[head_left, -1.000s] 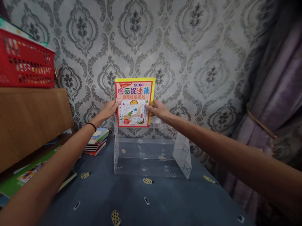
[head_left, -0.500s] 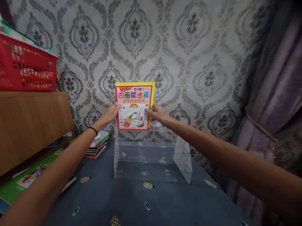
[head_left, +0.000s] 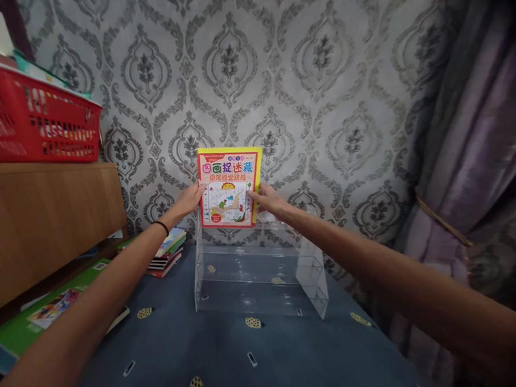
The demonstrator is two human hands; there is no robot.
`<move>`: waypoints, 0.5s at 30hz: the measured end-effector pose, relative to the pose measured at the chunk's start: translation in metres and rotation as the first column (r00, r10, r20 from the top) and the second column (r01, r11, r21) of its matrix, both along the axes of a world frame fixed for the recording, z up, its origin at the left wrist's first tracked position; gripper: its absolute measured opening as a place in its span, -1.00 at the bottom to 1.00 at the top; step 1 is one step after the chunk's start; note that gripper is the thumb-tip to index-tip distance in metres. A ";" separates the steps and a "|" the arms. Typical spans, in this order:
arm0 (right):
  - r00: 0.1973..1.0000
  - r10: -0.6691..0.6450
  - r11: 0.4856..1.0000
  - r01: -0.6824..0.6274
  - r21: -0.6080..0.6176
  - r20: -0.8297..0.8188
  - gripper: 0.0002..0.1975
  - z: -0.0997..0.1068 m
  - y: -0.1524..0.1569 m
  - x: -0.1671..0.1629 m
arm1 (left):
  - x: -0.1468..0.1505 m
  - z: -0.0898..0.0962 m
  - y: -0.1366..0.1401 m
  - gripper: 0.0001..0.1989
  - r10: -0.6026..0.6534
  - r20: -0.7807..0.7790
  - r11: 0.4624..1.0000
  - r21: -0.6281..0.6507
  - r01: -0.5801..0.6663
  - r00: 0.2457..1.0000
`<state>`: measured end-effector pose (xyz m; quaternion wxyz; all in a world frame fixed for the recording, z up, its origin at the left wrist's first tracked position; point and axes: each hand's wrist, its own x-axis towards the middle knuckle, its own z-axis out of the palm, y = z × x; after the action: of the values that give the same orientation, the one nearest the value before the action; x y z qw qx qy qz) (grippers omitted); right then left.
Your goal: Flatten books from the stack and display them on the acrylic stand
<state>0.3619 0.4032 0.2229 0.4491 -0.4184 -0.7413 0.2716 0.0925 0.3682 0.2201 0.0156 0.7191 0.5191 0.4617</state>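
Both hands grip a children's picture book (head_left: 228, 195) with a red-bordered cover and a cartoon sun-like face on it. Behind it, a yellow edge shows along the top and right; I cannot tell if that is a second book. My left hand (head_left: 191, 198) is closed on the left edge, thumb in front. My right hand (head_left: 269, 198) closes on the right edge, thumb on the cover. The book stands nearly upright at the top rear tier of a clear acrylic tiered rack (head_left: 249, 296). Whether its lower edge rests on the rack is hard to see.
A blue cloth with pineapple prints (head_left: 213, 349) lies under the rack. On the left are a stack of books (head_left: 169, 251), a green book (head_left: 53, 311), a wooden cabinet (head_left: 49, 220) and a red basket (head_left: 41, 117). Patterned wallpaper stands behind; a tied curtain (head_left: 439, 225) hangs right.
The book and both hands sit slightly lower in the picture; the whole view has also shifted a little downward. Both hands keep their hold on the book.
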 end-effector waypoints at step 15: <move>1.000 -0.018 0.998 0.019 -0.060 0.015 -0.88 0.007 -0.002 -0.003 | 0.003 0.003 0.001 -0.60 0.008 0.017 1.000 -0.008 -0.007 1.000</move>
<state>0.3588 0.4007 0.2294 0.4332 -0.4407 -0.7321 0.2867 0.0954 0.3692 0.2226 0.0211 0.7132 0.5235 0.4656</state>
